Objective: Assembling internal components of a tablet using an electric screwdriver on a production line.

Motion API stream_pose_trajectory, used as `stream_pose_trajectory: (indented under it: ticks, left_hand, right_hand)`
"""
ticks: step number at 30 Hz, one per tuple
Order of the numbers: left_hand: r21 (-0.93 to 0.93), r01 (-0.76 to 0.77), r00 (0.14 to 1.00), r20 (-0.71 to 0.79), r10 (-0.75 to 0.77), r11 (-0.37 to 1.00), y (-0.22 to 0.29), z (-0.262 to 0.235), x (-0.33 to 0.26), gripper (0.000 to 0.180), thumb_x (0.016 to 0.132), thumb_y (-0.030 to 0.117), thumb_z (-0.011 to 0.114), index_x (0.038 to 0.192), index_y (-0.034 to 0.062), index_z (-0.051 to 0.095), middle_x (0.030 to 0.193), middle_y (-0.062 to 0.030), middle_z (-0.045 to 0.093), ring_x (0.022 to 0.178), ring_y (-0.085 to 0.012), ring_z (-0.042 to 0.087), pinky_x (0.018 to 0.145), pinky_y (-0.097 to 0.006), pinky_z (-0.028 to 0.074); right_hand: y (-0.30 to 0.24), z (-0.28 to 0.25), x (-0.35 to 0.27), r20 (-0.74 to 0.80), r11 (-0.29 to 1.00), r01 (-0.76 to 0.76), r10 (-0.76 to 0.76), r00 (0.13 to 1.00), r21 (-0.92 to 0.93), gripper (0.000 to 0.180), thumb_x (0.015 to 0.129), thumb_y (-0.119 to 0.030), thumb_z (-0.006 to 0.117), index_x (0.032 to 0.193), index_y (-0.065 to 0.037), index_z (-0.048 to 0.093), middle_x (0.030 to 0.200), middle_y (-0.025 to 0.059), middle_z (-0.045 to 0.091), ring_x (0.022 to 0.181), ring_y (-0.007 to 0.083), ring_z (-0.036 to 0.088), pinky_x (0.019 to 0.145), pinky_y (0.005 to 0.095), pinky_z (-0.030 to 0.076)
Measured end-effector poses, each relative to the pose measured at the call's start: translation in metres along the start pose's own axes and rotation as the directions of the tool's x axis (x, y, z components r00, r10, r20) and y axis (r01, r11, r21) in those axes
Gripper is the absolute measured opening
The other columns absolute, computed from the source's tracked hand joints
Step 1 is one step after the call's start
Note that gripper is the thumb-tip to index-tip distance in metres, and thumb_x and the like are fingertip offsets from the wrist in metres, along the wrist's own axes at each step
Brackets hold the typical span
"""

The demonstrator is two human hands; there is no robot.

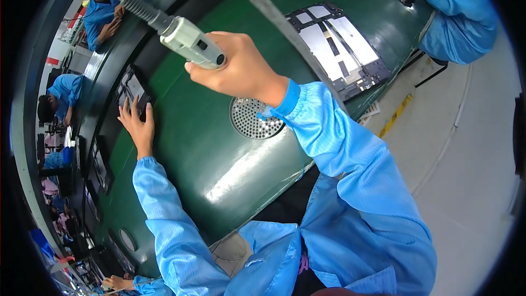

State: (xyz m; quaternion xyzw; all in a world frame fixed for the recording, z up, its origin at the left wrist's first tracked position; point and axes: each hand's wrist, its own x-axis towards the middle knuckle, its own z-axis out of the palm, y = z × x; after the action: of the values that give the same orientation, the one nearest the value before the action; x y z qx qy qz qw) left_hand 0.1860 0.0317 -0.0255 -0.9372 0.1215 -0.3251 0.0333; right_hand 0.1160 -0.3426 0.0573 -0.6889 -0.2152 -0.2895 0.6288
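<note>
Gripping pale handheld tool (pixel 183 38) above green table (pixel 200 131): right hand (pixel 238 68) closed.
Left hand (pixel 139 129) spread, apparently grasping nothing, fingers over dark panel (pixel 128 84) at table's left; an accidental nudge could shift it.

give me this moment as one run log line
left hand: open, at flat black panel | right hand: gripping pale plastic handheld tool | green tabletop: round perforated metal disc

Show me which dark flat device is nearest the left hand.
The one overlapped by the left hand's spread fingers; the others, like the white-panelled device at upper right, lie farther away.
</note>
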Motion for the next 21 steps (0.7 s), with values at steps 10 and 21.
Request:
stream_pose_trajectory:
  ticks: [10,21]
  left_hand:
    - [-0.805,-0.142,0.99,-0.119,0.078,0.576,0.161,0.021,0.08,0.034,0.093,0.025,0.074,0.116,0.0011,0.071,0.109,-0.0135,0.072,0.093,-0.031,0.07,0.084,-0.04,0.056]
    - [-0.694,0.719,0.676,0.687,-0.264,0.037,0.359,0.161,0.304,0.046,0.083,0.023,0.087,0.11,-0.0097,0.069,0.089,-0.0133,0.071,0.074,-0.0222,0.068,0.063,-0.034,0.059]
  right_hand:
    - [-0.018,0.018,-0.008,-0.008,0.984,-0.025,0.026,1.0,0.177,0.018,0.082,-0.013,0.076,0.092,-0.001,0.069,0.081,0.0115,0.067,0.071,0.0198,0.066,0.065,0.0349,0.052]
    - [-0.013,-0.034,0.001,-0.228,0.941,-0.06,-0.018,0.973,-0.332,0.045,0.066,-0.006,0.079,0.108,0.002,0.066,0.1,0.0155,0.062,0.083,0.037,0.069,0.073,0.0423,0.06]
